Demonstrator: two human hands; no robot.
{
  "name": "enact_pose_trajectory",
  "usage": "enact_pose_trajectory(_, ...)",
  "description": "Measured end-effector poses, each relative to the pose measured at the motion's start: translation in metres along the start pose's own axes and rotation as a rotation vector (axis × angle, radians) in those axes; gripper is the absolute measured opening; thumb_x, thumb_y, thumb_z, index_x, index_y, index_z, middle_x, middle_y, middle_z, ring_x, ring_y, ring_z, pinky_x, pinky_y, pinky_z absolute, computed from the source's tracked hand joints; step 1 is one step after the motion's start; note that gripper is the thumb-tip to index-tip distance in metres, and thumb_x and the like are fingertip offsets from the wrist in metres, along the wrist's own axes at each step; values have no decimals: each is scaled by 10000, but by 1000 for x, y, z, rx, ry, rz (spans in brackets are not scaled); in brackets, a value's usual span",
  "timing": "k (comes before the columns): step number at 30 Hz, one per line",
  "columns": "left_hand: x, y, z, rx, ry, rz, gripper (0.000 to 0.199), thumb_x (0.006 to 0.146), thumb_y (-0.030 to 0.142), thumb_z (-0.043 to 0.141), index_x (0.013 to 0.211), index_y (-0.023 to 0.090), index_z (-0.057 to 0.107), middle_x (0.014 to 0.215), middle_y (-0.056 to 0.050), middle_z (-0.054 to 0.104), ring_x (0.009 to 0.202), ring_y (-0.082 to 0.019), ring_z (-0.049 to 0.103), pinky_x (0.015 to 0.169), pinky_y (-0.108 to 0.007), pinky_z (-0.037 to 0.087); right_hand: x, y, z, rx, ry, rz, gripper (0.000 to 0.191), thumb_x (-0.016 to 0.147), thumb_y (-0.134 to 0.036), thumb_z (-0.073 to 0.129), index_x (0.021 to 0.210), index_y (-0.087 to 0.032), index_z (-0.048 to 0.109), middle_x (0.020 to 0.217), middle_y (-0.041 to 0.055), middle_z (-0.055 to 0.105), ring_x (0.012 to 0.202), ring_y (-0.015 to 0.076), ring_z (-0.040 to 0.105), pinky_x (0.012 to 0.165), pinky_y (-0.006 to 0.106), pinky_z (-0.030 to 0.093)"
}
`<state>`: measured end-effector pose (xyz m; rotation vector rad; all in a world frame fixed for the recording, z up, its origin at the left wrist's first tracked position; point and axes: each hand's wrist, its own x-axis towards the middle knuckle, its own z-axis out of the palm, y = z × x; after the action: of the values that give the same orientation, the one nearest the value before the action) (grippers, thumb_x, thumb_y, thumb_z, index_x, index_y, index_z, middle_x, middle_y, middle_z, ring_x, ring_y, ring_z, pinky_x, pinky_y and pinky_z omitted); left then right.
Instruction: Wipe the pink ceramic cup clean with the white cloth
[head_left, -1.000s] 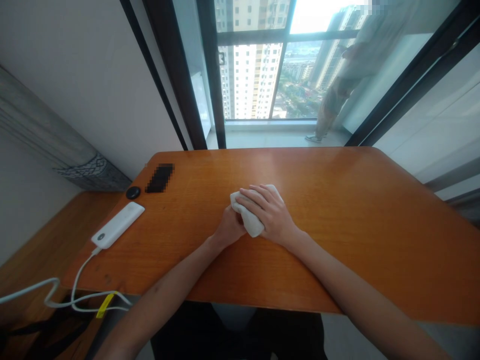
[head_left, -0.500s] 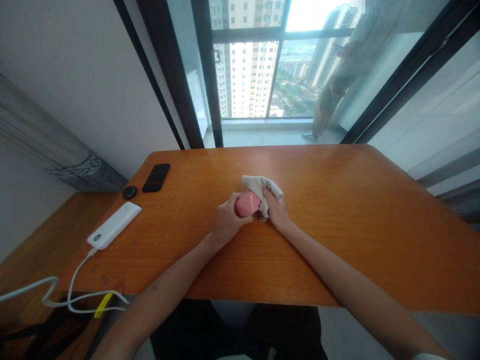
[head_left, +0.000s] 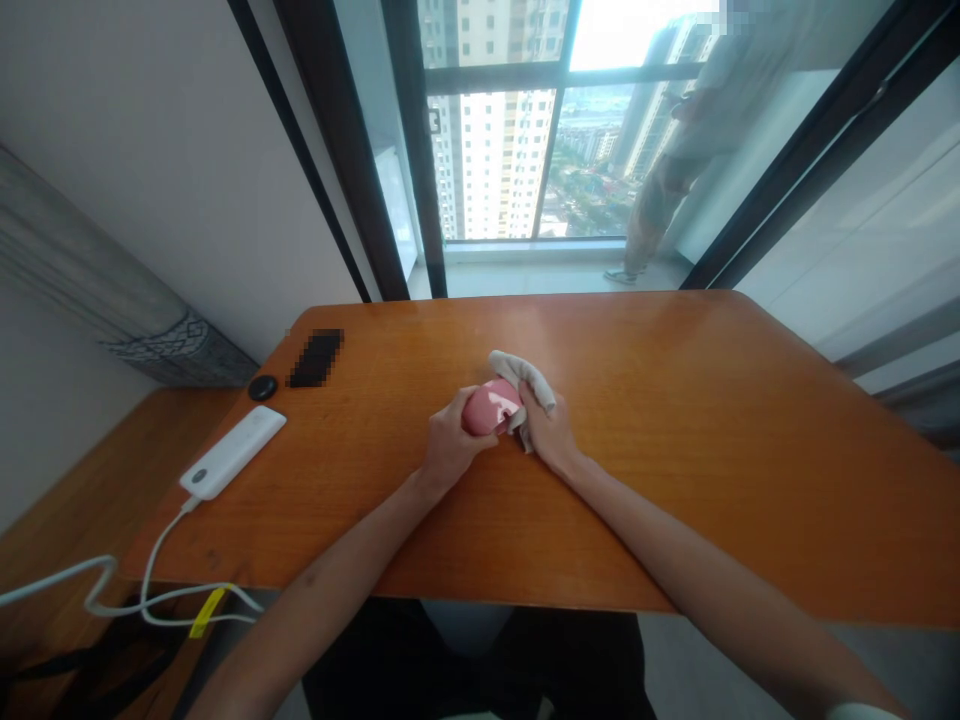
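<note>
My left hand [head_left: 452, 437] is closed around a small pink object [head_left: 491, 406] with a shiny, smooth surface; its exact kind is not clear. A light grey cloth [head_left: 523, 371] is bunched in my right hand [head_left: 549, 425], whose fingers are closed on it. The cloth touches the right side of the pink object, and one end of it hangs below my right fingers. Both hands are over the middle of the wooden table [head_left: 675, 420].
At the table's left lie a white power bank [head_left: 234, 452] with a white cable [head_left: 154, 560], a black round object [head_left: 262, 388] and a dark, pixelated phone [head_left: 316, 358]. Behind the table is a glass door, with a person [head_left: 660, 190] beyond or reflected in it.
The pink object has turned in my left hand, and a different, glossier side shows. My right hand has shifted slightly left with the cloth, which now presses closer to the object.
</note>
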<state>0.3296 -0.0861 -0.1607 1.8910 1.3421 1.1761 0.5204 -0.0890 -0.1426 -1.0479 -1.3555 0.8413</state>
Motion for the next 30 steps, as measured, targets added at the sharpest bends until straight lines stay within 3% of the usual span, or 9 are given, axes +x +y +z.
enact_pose_trajectory(5, -4, -10, 1, -28, -57, 13, 340, 849, 351, 854, 1156, 244, 754, 958, -26, 812, 868, -270, 786, 811, -446, 669, -29, -25, 14, -639, -284, -620, 665, 1035, -392, 603, 1692, -325, 523, 1769, 50, 516, 1712, 426, 334, 1420, 729, 182)
enact_pose_trajectory(8, -7, -13, 3, -60, -34, 6, 294, 940, 384, 792, 1207, 267, 752, 1093, -74, 820, 1022, -302, 802, 868, -533, 687, -38, -30, 24, -810, -439, -732, 805, 988, -301, 638, 1758, -265, 409, 1799, 83, 463, 1720, 444, 308, 1426, 741, 135)
enact_pose_trajectory(11, -4, -12, 6, -78, -19, -33, 258, 945, 372, 790, 1172, 256, 750, 1094, -91, 816, 1076, -313, 791, 899, -552, 680, -32, -27, 22, -831, -453, -743, 814, 1006, -255, 618, 1778, -247, 358, 1798, 93, 461, 1711, 409, 348, 1437, 696, 172)
enact_pose_trajectory(14, 1, -7, 5, -56, -44, -68, 229, 858, 350, 848, 1014, 233, 730, 894, -53, 798, 878, -293, 781, 790, -467, 658, -17, -21, 9, -752, -364, -677, 744, 1046, -295, 599, 1761, -288, 396, 1768, 69, 515, 1700, 386, 379, 1432, 680, 219)
enact_pose_trajectory(17, 2, 1, 1, -17, -26, -86, 419, 726, 343, 930, 1053, 233, 692, 865, -1, 784, 759, -227, 729, 716, -359, 598, -5, -15, -3, -531, -237, -529, 579, 1106, -372, 534, 1676, -272, 535, 1719, 87, 577, 1652, 350, 469, 1400, 630, 339)
enact_pose_trajectory(21, -1, 8, -3, 36, -9, -73, 527, 707, 307, 911, 1177, 254, 679, 974, 32, 784, 784, -168, 688, 742, -274, 530, 3, -3, -6, -169, -38, -85, 509, 1125, -569, 508, 1403, -217, 748, 1402, 125, 803, 1365, 336, 724, 1201, 542, 569)
enact_pose_trajectory(24, -2, 8, -4, 36, -10, -89, 537, 703, 280, 887, 1198, 255, 680, 948, 39, 762, 742, -152, 642, 698, -249, 488, 9, 10, -4, 18, 30, 180, 592, 1033, -726, 589, 1229, -206, 794, 1084, 81, 863, 1088, 312, 788, 992, 472, 648)
enact_pose_trajectory(27, -2, 7, -5, 31, -5, -94, 542, 695, 262, 876, 1202, 255, 684, 936, 41, 753, 736, -148, 629, 686, -242, 476, 14, 18, -4, 87, 29, 225, 625, 966, -761, 653, 1210, -203, 793, 1026, 51, 861, 1027, 292, 778, 933, 436, 652)
enact_pose_trajectory(30, -2, 6, -5, 24, -1, -80, 544, 711, 285, 880, 1220, 258, 689, 939, 37, 756, 745, -152, 645, 699, -248, 501, 9, 13, -3, 12, 65, 177, 577, 1042, -688, 590, 1297, -207, 783, 1144, 77, 866, 1144, 315, 785, 1021, 479, 646)
